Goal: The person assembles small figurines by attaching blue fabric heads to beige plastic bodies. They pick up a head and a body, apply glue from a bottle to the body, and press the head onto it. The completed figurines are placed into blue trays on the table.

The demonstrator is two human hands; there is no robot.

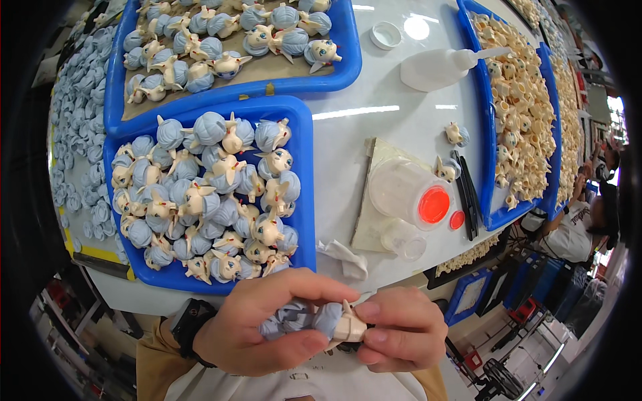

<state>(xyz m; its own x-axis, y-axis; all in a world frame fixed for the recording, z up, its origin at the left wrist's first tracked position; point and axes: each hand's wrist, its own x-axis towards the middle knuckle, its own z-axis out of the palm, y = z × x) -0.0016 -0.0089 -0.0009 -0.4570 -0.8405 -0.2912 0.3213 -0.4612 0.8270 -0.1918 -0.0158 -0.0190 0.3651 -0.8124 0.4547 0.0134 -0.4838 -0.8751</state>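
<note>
Close to my body, my left hand is wrapped around a small doll head with blue-grey moulded hair. Its beige part with a pointed ear faces right, and the palm hides some of the hair. The thumb and fingers of my right hand pinch the beige end. Just beyond my left hand stands a blue tray piled with similar doll heads. A crumpled white tissue lies on the table beyond my hands.
Another blue tray of heads stands farther back. Loose blue-grey hair pieces cover the left side. A white squeeze bottle, clear jar, red disc, black tweezers and a tray of beige face pieces occupy the right.
</note>
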